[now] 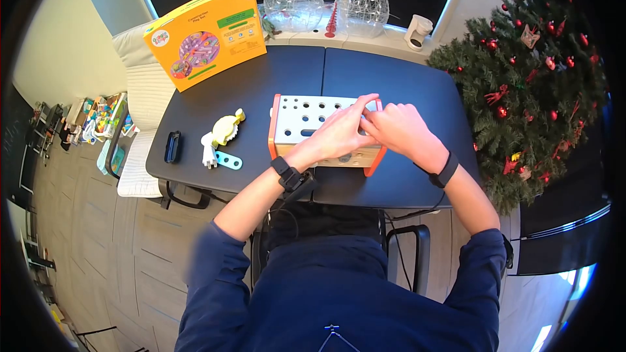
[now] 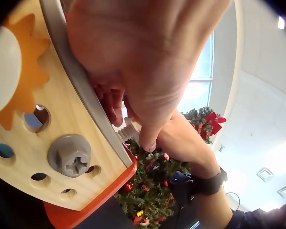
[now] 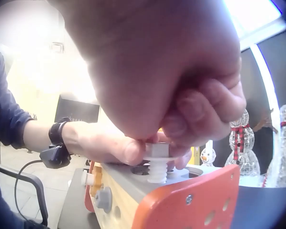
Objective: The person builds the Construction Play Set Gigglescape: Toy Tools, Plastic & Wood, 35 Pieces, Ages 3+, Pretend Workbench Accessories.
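A toy workbench (image 1: 297,107) with a grey holed top and orange-red ends stands on the dark table. Over its right part the two hands meet. The right hand (image 3: 157,71) pinches the head of a pale grey screw (image 3: 158,164), which stands upright at a hole in the top, its thread showing. Beside it, the left hand (image 1: 339,132) lies across the top, its fingertips at the same screw; in the left wrist view the screw (image 2: 128,130) shows between fingers and top. A grey bolt (image 2: 70,155) and an orange gear (image 2: 31,71) sit on the wooden side.
Left of the bench on the table (image 1: 261,78) lie a yellow-and-white toy piece (image 1: 225,130), a light blue holed strip (image 1: 229,160) and a dark blue object (image 1: 173,146). A yellow box (image 1: 205,36) stands at the back left. A decorated tree (image 1: 521,91) is at the right.
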A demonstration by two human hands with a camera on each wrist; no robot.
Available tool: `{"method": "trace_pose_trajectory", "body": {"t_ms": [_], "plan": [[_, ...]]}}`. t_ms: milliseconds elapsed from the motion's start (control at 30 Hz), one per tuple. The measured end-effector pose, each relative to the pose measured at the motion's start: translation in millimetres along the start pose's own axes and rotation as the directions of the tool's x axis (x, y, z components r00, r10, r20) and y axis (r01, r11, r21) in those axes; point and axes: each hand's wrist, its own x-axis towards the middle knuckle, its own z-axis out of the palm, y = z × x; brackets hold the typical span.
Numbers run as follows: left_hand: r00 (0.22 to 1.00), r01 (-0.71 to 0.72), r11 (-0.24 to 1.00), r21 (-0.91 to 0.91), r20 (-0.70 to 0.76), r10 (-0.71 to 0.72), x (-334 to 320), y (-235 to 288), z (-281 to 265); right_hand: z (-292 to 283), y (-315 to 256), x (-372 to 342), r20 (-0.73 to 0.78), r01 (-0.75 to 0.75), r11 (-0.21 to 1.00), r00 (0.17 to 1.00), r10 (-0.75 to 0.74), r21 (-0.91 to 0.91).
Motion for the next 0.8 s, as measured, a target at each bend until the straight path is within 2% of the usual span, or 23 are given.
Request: {"method": "trace_pose_trajectory", "body": {"t_ms": [67,167,233,267,367,433,467,567,667,700,767,800], "plan": [[0.999,-0.019,0.996,-0.085,0.038,0.022,1.1,-2.9,-1.3,-2.1,-1.6,-0.7,0.006,-0.038,0.999,0.999,0.038,-0.006],[0.995,-0.084,0.980,-0.180,0.039,0.093,3.2,-18.5,-0.2,-13.9,1.2,-5.4,0.062,-0.089,0.981,0.995,0.080,0.171],[0.993,-0.097,0.976,-0.194,0.048,0.109,4.0,-23.7,1.5,2.5,12.3,-9.7,-0.182,0.127,0.948,0.980,-0.075,0.293],[0.993,-0.081,0.981,-0.177,0.065,0.094,3.9,-22.1,-0.5,8.4,16.6,-11.4,-0.311,0.241,0.913,0.941,-0.136,0.330],[0.994,-0.085,0.991,-0.103,0.054,0.091,3.4,-15.9,-0.7,9.1,19.3,-11.2,-0.282,0.268,0.886,0.945,-0.165,0.379],[0.996,-0.079,0.996,-0.044,0.041,0.081,0.6,-9.1,-0.5,-2.2,9.3,-6.3,-0.043,0.045,0.951,0.999,-0.034,0.305],[0.996,-0.081,0.995,-0.050,0.027,0.082,1.3,-9.4,0.2,-6.5,5.0,-4.3,0.073,-0.062,0.968,0.996,0.045,0.245],[0.998,-0.064,0.993,-0.103,0.008,0.066,2.6,-11.4,5.0,-8.8,1.4,-2.6,0.058,0.054,0.998,0.997,-0.054,-0.013],[0.999,-0.039,0.983,-0.179,0.022,0.043,3.4,-12.2,3.9,-20.0,4.2,-1.4,0.241,-0.060,0.998,0.969,0.056,0.011],[0.998,-0.051,0.982,-0.182,0.031,0.058,2.6,-11.8,1.9,-15.8,7.1,-3.7,0.084,0.002,0.988,0.996,-0.015,0.157],[0.996,-0.067,0.974,-0.217,0.048,0.080,2.3,-13.5,-1.1,0.1,15.9,-10.5,-0.250,0.181,0.900,0.965,-0.084,0.398],[0.995,-0.070,0.967,-0.246,0.055,0.086,2.1,-15.2,-3.4,4.9,18.2,-10.2,-0.239,0.221,0.882,0.962,-0.129,0.416]]}}
